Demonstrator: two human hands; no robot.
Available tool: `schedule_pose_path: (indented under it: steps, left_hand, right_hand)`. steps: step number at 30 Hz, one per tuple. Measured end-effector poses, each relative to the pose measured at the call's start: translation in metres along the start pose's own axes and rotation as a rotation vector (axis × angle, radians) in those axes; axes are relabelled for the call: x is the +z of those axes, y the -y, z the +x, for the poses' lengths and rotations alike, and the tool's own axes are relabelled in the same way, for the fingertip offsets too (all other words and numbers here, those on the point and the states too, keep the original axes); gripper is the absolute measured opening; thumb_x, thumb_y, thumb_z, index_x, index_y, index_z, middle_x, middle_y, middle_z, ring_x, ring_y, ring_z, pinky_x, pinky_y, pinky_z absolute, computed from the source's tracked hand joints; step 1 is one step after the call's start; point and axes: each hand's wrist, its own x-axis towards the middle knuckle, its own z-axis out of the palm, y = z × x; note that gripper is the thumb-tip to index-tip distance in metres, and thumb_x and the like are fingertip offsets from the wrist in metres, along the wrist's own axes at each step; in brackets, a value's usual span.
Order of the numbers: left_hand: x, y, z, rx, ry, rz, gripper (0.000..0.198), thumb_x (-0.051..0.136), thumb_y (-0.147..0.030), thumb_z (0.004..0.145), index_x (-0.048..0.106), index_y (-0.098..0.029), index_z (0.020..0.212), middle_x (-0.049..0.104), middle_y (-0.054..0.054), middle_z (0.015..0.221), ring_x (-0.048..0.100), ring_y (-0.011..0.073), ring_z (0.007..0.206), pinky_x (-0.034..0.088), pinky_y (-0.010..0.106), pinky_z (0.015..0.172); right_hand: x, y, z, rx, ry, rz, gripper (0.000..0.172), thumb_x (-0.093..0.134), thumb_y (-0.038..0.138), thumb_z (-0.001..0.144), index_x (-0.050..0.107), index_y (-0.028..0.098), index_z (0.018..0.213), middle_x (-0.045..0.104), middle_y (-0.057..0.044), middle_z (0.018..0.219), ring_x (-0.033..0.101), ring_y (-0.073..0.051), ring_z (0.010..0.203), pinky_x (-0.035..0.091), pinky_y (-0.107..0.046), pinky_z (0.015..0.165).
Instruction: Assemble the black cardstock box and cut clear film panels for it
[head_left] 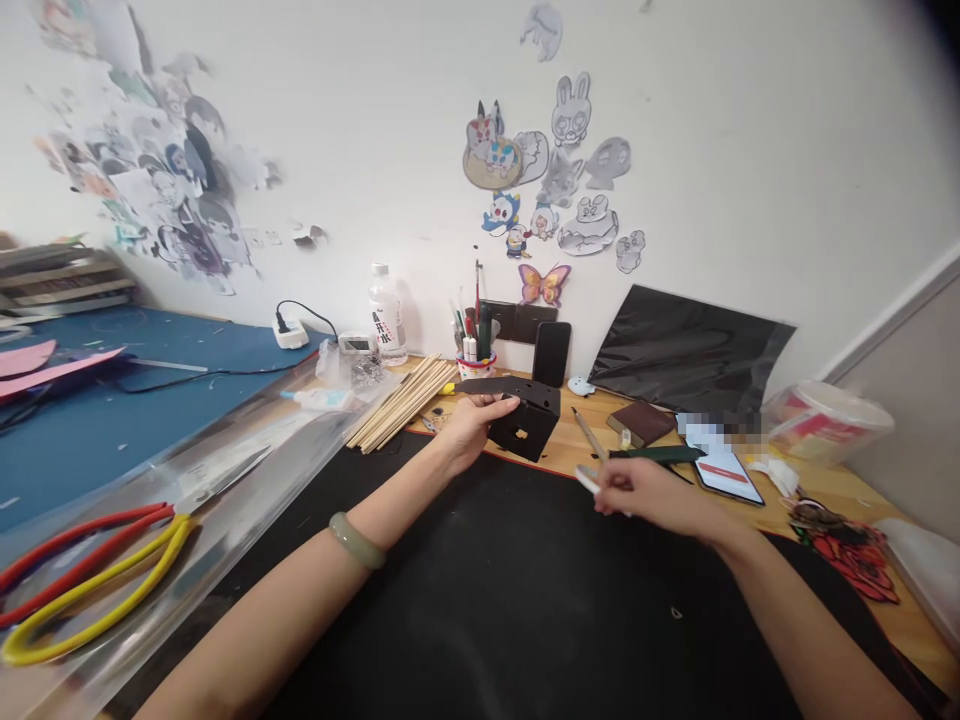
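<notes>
My left hand (480, 420) is closed on a black box (523, 428) with cut-out holes, held up over the far edge of the black mat. Its thumb presses on the top edge, and a dark strip extends to the left behind the thumb. To the right, the fingers of my right hand (637, 495) are pinched around a slim white object (588, 480) with a rounded end; its exact kind is unclear. A thin brown stick (590, 432), like a brush or pencil, shows just beyond these fingers, its lower end hidden.
Wooden skewers (397, 403) lie left of the box. Behind it stand a pen cup (478, 365), a water bottle (387, 320) and a black phone (552, 353). Large scissors (142, 560) rest at left on clear plastic. A lit phone (724, 465) and plastic tub (832, 420) are at right.
</notes>
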Motion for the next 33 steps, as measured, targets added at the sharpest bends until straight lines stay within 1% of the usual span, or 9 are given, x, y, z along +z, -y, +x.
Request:
schedule_pose_path:
  steps: [5,8,13,17,23,25,27,30,33]
  left_hand:
    - [0.006,-0.001,-0.002,-0.02,-0.071,-0.093,0.029,0.067,-0.034,0.067,0.065,-0.013,0.086,0.068,0.006,0.09,0.061,0.0159,0.085,0.044,0.028,0.082]
    - [0.008,0.001,-0.004,-0.05,-0.086,-0.067,0.029,0.066,-0.034,0.067,0.064,-0.012,0.086,0.068,0.007,0.091,0.061,0.0173,0.088,0.045,0.029,0.083]
    - [0.014,0.007,-0.011,-0.152,0.025,0.121,0.03,0.06,-0.037,0.071,0.064,-0.011,0.086,0.069,0.01,0.087,0.063,0.0192,0.083,0.048,0.032,0.077]
    - [0.016,0.002,-0.016,-0.219,0.168,0.407,0.031,0.069,-0.033,0.062,0.065,-0.012,0.085,0.069,0.008,0.084,0.063,0.0219,0.082,0.048,0.033,0.074]
    - [0.005,-0.042,-0.025,-0.088,0.008,0.938,0.029,0.079,-0.029,0.043,0.059,-0.015,0.058,0.065,0.012,0.083,0.049,0.0392,0.104,0.036,0.041,0.084]
    - [0.008,-0.06,-0.033,-0.044,-0.04,1.045,0.027,0.075,-0.034,0.052,0.056,-0.016,0.051,0.064,0.013,0.074,0.049,0.0406,0.102,0.035,0.041,0.082]
    - [0.02,-0.072,-0.042,0.021,-0.012,1.191,0.029,0.064,-0.046,0.066,0.061,-0.018,0.058,0.063,0.009,0.066,0.057,0.0339,0.088,0.038,0.037,0.074]
    - [0.044,-0.071,-0.054,0.097,0.238,1.008,0.025,0.058,-0.044,0.074,0.065,-0.023,0.085,0.068,0.002,0.077,0.061,0.0203,0.074,0.041,0.027,0.065]
    - [0.062,-0.054,-0.06,0.092,0.317,0.661,0.022,0.063,-0.033,0.072,0.061,-0.021,0.091,0.068,0.0,0.082,0.062,0.015,0.072,0.044,0.022,0.065]
  right_hand:
    - [-0.019,-0.004,0.001,0.026,-0.244,1.009,0.016,0.056,0.035,0.079,0.059,0.021,0.085,0.07,-0.001,0.075,0.066,-0.015,0.071,0.053,-0.029,0.07]
    - [-0.02,-0.006,0.003,0.035,-0.339,1.247,0.019,0.058,0.029,0.078,0.062,0.021,0.094,0.071,-0.003,0.087,0.066,-0.018,0.088,0.053,-0.033,0.081]
    - [-0.015,0.0,0.003,-0.015,-0.25,1.352,0.012,0.057,0.02,0.076,0.065,0.023,0.085,0.072,0.0,0.089,0.061,-0.015,0.1,0.045,-0.03,0.096]
    - [-0.013,0.003,0.002,-0.099,-0.305,1.38,0.01,0.058,0.017,0.075,0.064,0.025,0.076,0.072,0.004,0.085,0.061,-0.014,0.101,0.04,-0.032,0.101]
    - [-0.014,0.007,0.002,-0.129,-0.338,1.425,0.011,0.055,0.025,0.079,0.065,0.027,0.077,0.071,0.003,0.09,0.058,-0.016,0.105,0.038,-0.036,0.102]
    - [-0.013,0.015,0.0,-0.13,-0.32,1.434,0.015,0.051,0.029,0.082,0.066,0.027,0.079,0.07,0.002,0.096,0.055,-0.016,0.109,0.038,-0.036,0.102]
    - [-0.009,0.028,-0.003,-0.163,-0.319,1.399,0.017,0.05,0.031,0.083,0.065,0.027,0.079,0.067,0.002,0.103,0.052,-0.018,0.114,0.038,-0.039,0.101]
    - [-0.001,0.051,-0.011,-0.274,-0.354,1.248,0.015,0.052,0.033,0.082,0.066,0.028,0.084,0.062,0.001,0.114,0.048,-0.021,0.117,0.038,-0.042,0.099]
    - [0.006,0.066,-0.019,-0.319,-0.359,1.067,0.015,0.057,0.034,0.079,0.068,0.028,0.087,0.057,-0.001,0.122,0.045,-0.024,0.119,0.039,-0.041,0.098]
